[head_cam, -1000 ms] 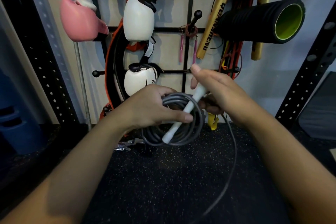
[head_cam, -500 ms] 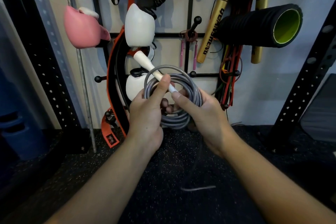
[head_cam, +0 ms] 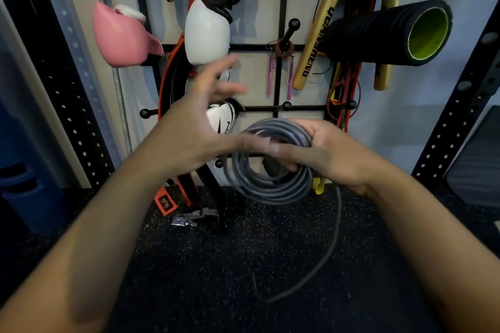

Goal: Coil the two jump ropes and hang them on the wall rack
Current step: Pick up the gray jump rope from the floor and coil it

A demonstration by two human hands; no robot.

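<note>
Both forearms enter from the bottom corners, cut off by the frame edge. Nearest, a loose tail of the grey jump rope (head_cam: 273,167) trails down over the speckled dark floor (head_cam: 216,265) and curls to a blurred end. Above it the rope sits wound in a round coil, gripped by the right hand (head_cam: 322,154), whose fingers wrap through the loops from the right side; the fingertips are smeared by motion and the rope's handle cannot be made out. The left hand (head_cam: 200,121) is lifted just left of the coil, palm turned inward, fingers spread and empty, also blurred, with its thumb reaching toward the coil; whether it touches is unclear.

Behind the hands stands the black wall rack (head_cam: 282,76) of bars and ball-tipped pegs. A second jump rope (head_cam: 281,47) with pink handles hangs coiled from a centre peg. To the left hang a pink boxing glove (head_cam: 121,38) and a white glove (head_cam: 207,32), with another white glove partly hidden behind the left hand. To the right, a gold bat (head_cam: 316,38) carries black lettering seen upside down, not surely readable, beside a black foam roller (head_cam: 387,32) with a green core. An orange strap's small label near the floor is too small to read.
</note>
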